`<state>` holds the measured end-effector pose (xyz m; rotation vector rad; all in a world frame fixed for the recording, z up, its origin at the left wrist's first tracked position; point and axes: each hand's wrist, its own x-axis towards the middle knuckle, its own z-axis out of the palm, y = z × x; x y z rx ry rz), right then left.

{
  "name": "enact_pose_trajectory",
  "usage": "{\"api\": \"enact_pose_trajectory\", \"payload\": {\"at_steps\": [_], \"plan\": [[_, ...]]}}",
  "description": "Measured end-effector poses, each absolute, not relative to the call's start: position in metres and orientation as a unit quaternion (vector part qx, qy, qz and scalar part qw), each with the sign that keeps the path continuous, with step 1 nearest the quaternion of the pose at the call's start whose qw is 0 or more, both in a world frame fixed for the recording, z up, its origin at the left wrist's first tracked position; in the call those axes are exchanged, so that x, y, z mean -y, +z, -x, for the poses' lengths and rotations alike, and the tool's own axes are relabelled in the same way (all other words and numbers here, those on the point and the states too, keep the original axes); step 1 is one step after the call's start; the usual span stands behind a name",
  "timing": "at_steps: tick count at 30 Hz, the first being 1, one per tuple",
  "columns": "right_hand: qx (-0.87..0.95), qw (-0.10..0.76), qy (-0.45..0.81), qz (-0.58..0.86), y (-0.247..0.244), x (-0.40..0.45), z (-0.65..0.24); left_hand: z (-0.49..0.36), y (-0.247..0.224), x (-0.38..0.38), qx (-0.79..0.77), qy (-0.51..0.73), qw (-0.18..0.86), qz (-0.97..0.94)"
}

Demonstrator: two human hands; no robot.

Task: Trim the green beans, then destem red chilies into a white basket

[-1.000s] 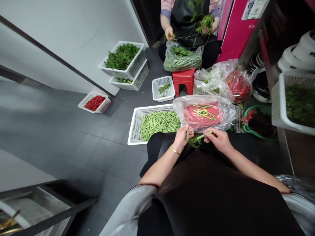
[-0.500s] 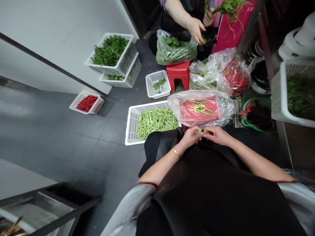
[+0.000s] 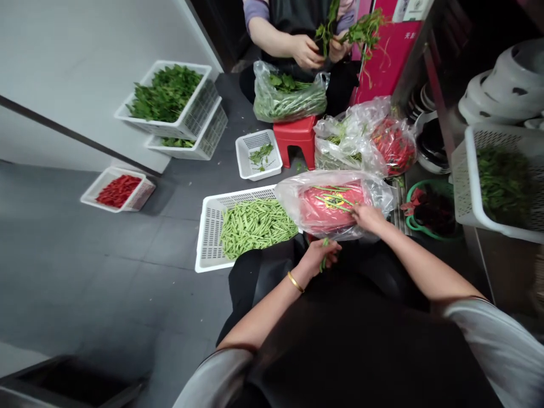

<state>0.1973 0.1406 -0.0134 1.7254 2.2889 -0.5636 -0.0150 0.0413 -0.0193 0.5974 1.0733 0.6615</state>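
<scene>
My left hand [image 3: 319, 256], with a gold bangle at the wrist, is closed around short green bean pieces [image 3: 324, 255] above my lap. Farther right, my right hand [image 3: 368, 217] reaches over the near edge of a red packet [image 3: 310, 211] in clear plastic. Its fingertips are together at the end of a long green bean [image 3: 335, 204]; whether they grip it is hard to tell. Several long beans lie across the packet. Left of the packet, a white basket [image 3: 209, 238] holds many cut green beans [image 3: 259, 226].
Opposite, a person's hands [image 3: 306, 52] hold leafy stems above a bag of greens [image 3: 291, 102] by a red stool [image 3: 294, 131]. Baskets of greens [image 3: 187, 122] and red chillies [image 3: 117, 191] stand left. A green basin [image 3: 412, 224] and white crate [image 3: 478, 198] are right.
My right hand has parted from my left and moved forward to the beans on the packet. My left hand keeps its green pieces. The whole view has shifted, and the other person's hands have moved.
</scene>
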Motion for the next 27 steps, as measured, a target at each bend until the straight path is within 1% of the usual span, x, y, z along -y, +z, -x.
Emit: {"api": "enact_pose_trajectory", "payload": {"at_steps": [3,5,6,9,11,15,17,20,24,25,27], "plan": [[-0.754,0.159,-0.163,-0.616,-0.040,-0.182,-0.196,0.015,-0.016,-0.042,-0.505,0.310,0.684,-0.425],[-0.754,0.161,-0.167,-0.615,-0.048,-0.192,-0.196,0.018,-0.014,-0.044,-0.503,0.319,0.639,-0.487],[-0.754,0.152,-0.163,-0.618,-0.049,-0.192,-0.197,0.019,-0.013,-0.045,-0.498,0.311,0.643,-0.492],[-0.758,0.110,-0.152,-0.624,-0.045,-0.186,-0.207,0.020,-0.012,-0.045,-0.466,0.266,0.707,-0.460],[-0.756,0.105,-0.150,-0.628,-0.043,-0.181,-0.212,0.017,-0.009,-0.042,-0.445,0.247,0.725,-0.465],[-0.749,0.159,-0.168,-0.621,-0.046,-0.177,-0.205,0.012,0.003,-0.030,-0.450,0.216,0.665,-0.555],[-0.756,0.161,-0.172,-0.610,-0.049,-0.177,-0.197,0.014,0.007,-0.024,-0.469,0.212,0.639,-0.571],[-0.758,0.141,-0.162,-0.616,-0.044,-0.179,-0.190,0.017,0.009,-0.020,-0.483,0.236,0.674,-0.507],[-0.759,0.098,-0.154,-0.625,-0.018,-0.170,-0.200,0.016,0.008,-0.031,-0.500,0.313,0.727,-0.352],[-0.762,0.065,-0.160,-0.624,-0.010,-0.161,-0.205,0.014,0.008,-0.035,-0.495,0.330,0.739,-0.317],[-0.767,-0.036,-0.198,-0.610,0.003,-0.132,-0.211,0.009,0.010,-0.043,-0.480,0.345,0.765,-0.256]]}}
